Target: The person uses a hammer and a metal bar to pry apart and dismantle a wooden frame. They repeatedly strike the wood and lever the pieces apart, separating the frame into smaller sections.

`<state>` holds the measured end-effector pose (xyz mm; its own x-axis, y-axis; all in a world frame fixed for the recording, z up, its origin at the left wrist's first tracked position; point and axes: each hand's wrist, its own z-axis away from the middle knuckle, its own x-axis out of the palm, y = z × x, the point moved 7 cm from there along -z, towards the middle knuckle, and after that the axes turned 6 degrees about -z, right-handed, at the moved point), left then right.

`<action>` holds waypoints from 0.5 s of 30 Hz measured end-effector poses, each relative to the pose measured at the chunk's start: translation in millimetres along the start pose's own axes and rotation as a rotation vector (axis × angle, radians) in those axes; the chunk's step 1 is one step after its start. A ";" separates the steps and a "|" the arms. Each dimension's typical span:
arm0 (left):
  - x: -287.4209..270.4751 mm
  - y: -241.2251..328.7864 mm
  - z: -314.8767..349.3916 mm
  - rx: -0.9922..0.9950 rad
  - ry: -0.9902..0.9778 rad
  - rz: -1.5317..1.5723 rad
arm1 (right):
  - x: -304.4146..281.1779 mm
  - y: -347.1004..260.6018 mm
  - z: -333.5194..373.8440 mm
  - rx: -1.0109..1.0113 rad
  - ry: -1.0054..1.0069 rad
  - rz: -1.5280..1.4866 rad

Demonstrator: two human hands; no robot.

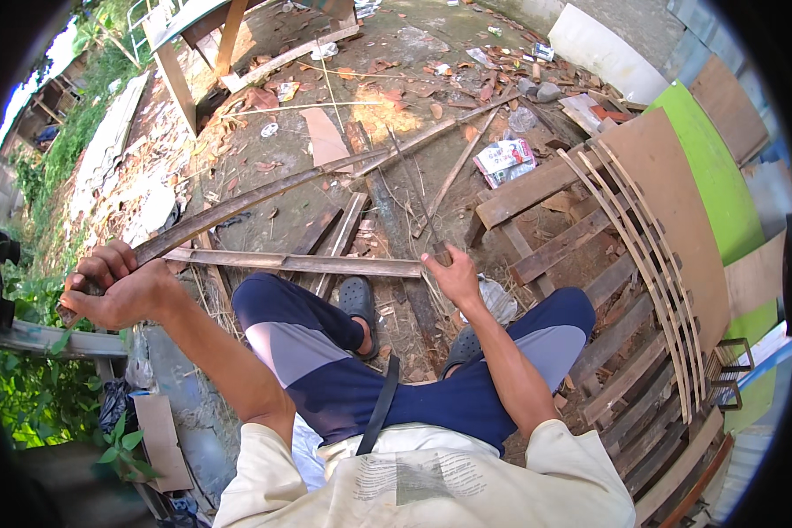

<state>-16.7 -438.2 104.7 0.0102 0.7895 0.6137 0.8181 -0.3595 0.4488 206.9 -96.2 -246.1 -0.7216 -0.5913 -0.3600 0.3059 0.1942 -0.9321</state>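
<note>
Off to the left, my left hand [110,286] is closed round one end of a long brown strip [238,204] that looks like split bamboo. The strip slants away from me and its far end is near the ground ahead. In front of my right knee, my right hand [456,277] grips the handle of a long, narrow-bladed knife [408,180]. Its dark blade points away and slightly left, apart from the strip in the picture. A second bamboo-like strip [304,262] lies crosswise in front of my left knee, its right end near my right hand.
Wooden slats [620,321] stand at my right, with several thin pale strips [651,264] leaning there beside a brown board [669,194]. Loose wood pieces [339,238] lie by my shoes. A wooden-legged table [224,44] stands far left. Litter, including a printed packet [505,162], dots the ground.
</note>
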 end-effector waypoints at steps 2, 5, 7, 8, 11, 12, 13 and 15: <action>-1.1 9.9 -5.6 0.001 0.000 -0.016 | 1.0 -10.5 0.6 0.018 -0.035 0.013; 0.6 20.2 -12.7 -0.028 0.082 -0.130 | 3.6 -17.1 4.0 0.053 -0.079 0.030; 6.4 17.3 -16.4 -0.061 0.115 -0.055 | 8.2 -9.6 2.2 0.019 -0.081 0.020; 13.2 8.0 -17.4 -0.072 0.051 0.015 | 6.2 -2.3 0.1 0.004 -0.057 0.015; 28.7 -14.4 -31.0 -0.035 0.060 -0.096 | 9.2 14.0 -3.4 -0.027 -0.026 0.015; 35.2 -17.6 -32.9 -0.001 0.069 -0.138 | 10.6 17.9 -4.1 -0.024 -0.027 0.031; 42.7 -17.8 -33.9 0.038 0.049 -0.170 | 10.7 10.3 -2.8 -0.020 -0.029 0.046; 45.6 -21.5 -35.5 -0.010 0.127 -0.109 | 6.4 -4.1 2.8 -0.010 -0.042 0.038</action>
<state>-54.2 -412.1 146.0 -0.1513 0.7552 0.6378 0.8046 -0.2807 0.5233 202.7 -102.9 -244.5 -0.6828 -0.6154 -0.3938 0.3263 0.2253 -0.9180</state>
